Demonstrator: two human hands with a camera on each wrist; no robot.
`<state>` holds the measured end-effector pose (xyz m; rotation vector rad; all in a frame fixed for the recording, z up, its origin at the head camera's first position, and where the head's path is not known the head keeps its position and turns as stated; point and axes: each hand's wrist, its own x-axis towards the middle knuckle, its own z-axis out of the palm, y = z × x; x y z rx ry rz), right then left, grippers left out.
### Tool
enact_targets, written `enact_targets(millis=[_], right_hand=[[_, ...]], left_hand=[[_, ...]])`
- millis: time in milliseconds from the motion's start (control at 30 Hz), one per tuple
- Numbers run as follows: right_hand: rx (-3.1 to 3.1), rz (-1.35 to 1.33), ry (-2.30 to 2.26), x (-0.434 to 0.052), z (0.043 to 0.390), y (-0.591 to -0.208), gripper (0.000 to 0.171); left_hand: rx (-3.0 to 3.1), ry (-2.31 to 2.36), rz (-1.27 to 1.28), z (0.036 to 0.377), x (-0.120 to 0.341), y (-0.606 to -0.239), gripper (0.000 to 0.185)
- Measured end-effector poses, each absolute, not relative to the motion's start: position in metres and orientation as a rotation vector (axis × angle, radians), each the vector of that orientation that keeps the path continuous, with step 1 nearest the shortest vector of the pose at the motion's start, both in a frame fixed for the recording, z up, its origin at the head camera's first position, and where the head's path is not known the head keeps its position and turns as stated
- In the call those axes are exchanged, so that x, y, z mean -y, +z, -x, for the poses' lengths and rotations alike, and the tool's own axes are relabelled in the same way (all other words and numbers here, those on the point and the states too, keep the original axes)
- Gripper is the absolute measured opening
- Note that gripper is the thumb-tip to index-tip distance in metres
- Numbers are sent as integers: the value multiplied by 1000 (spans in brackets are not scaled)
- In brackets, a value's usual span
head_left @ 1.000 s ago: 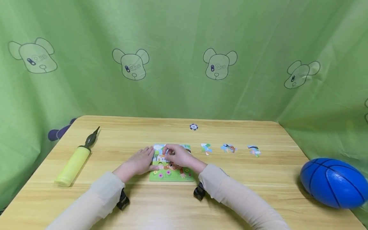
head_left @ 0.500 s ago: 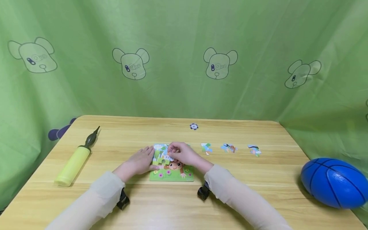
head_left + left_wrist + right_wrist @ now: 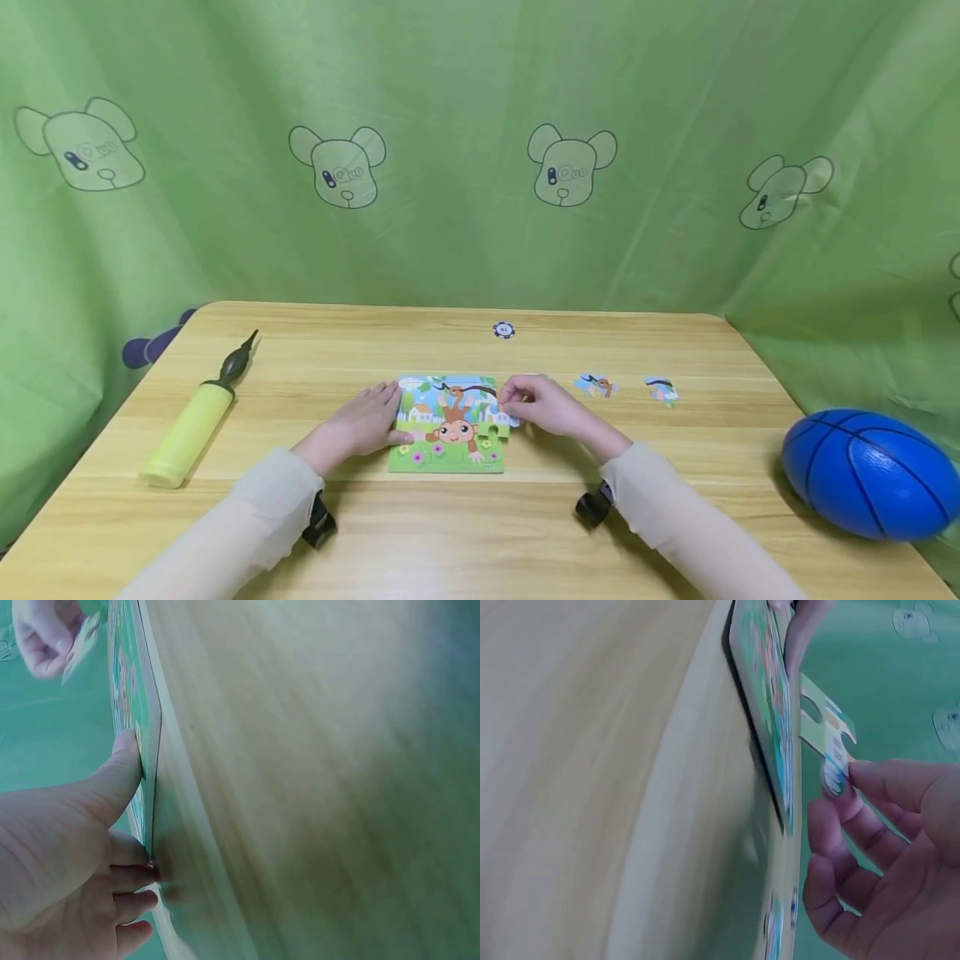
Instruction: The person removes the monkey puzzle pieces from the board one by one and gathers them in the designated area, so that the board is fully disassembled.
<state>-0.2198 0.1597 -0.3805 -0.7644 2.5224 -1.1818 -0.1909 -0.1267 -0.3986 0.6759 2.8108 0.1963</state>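
Observation:
A monkey jigsaw puzzle (image 3: 442,462) lies in its flat frame mid-table. My left hand (image 3: 367,421) rests at its left side, fingers extended along the edge; in the left wrist view the thumb (image 3: 124,754) presses on the puzzle's face. Over the puzzle's right edge, my right hand (image 3: 543,404) pinches a jigsaw piece (image 3: 832,746) between thumb and fingertips. The piece is raised and tilted in the right wrist view, and shows a white house above green. It overlaps the puzzle's right side in the head view, hiding part of it.
Two loose jigsaw pieces, one with a bird (image 3: 597,385) and one with a branch (image 3: 662,390), lie to the right. Another is mostly behind my right hand. A yellow hand pump (image 3: 191,429) lies left, a blue ball (image 3: 870,475) right, and a round marker (image 3: 504,331) at the back.
My right hand has moved right with the pinched piece, from over the puzzle's left half to its right edge. The monkey picture is uncovered. My left hand has stayed in place.

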Motion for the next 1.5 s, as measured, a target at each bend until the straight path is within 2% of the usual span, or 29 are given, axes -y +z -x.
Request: enact_targets(millis=[267,567,1500], right_hand=[[-2530,733,-1123,-203,221,-389,4],[-2488,636,-1152,-228,222,-394,7],[-2516,559,-1060,-226,223,-398,6]], left_hand=[[-2802,198,-660,189,127,-397,80],[-2806,213,-652,189,128,-398,79],[-2803,185,-660,189,125,-397,79]])
